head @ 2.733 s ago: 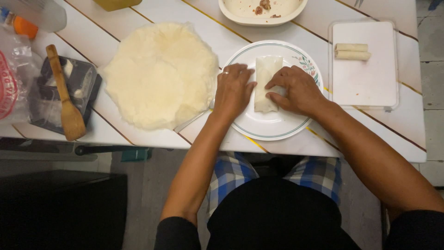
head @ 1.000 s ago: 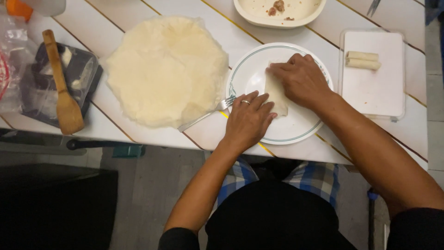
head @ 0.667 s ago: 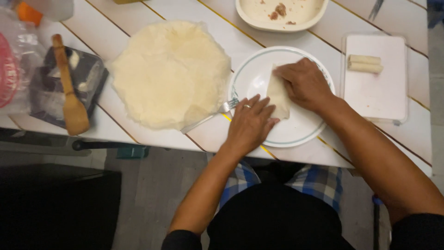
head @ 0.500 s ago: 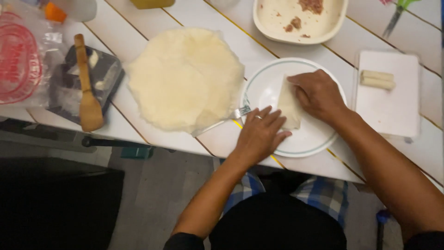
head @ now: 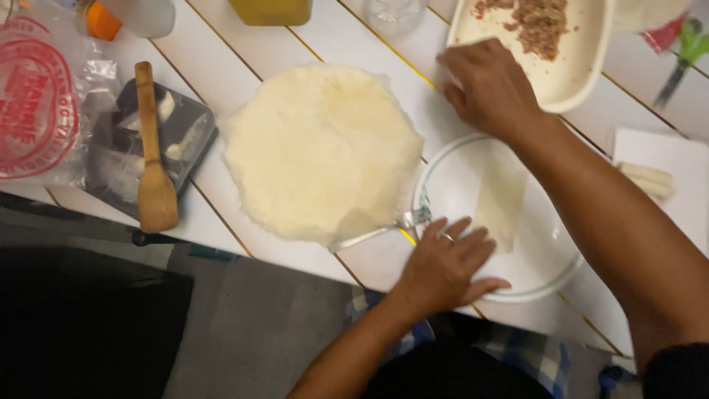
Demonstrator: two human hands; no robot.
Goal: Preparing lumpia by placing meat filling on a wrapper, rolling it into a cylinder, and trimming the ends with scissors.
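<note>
The right hand has left the wrapper on the plate (fingers loosely curled, empty) for the filling dish; the left hand stays flat, open, at the plate's near rim.

- One round white plate with a patterned rim
- One stack of pale round wrappers
- One wooden spatula
- One black tray
- One oblong white dish of minced filling
- One white cutting board
- Two bare hands
</note>
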